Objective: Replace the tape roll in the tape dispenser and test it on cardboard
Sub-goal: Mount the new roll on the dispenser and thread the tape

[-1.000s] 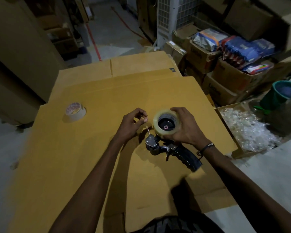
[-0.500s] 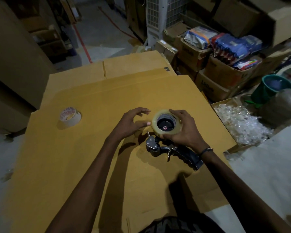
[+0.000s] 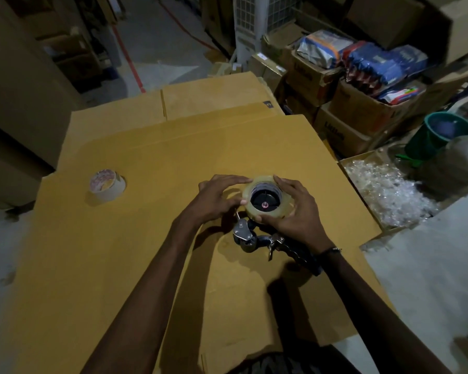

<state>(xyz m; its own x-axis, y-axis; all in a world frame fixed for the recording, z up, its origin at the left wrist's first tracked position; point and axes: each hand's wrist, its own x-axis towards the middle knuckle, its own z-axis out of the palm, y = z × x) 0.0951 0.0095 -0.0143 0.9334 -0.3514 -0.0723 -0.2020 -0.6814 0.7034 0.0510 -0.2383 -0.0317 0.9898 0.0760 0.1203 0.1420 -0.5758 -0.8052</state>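
Observation:
A clear tape roll [image 3: 254, 188] sits on the black hub of the tape dispenser [image 3: 245, 236], which lies on its side on the flat cardboard [image 3: 146, 238]. My right hand [image 3: 295, 211] wraps the roll's right and near side. My left hand [image 3: 216, 198] touches the roll's left edge with its fingertips. The dispenser's metal roller and blade end show below the roll; its black handle runs under my right wrist. A second, nearly spent tape roll [image 3: 107, 184] lies on the cardboard to the left, apart from both hands.
Stacked flattened cardboard sheets cover the work surface. An open box of clear plastic bits [image 3: 384, 190] sits at the right. Behind it are cartons with blue packets [image 3: 384, 66] and a green bucket [image 3: 438, 136]. Grey floor lies on both sides.
My left hand has moved right from beside the roll until its fingertips rest on the roll's left edge. My right hand stays on the roll. The camera view has shifted slightly.

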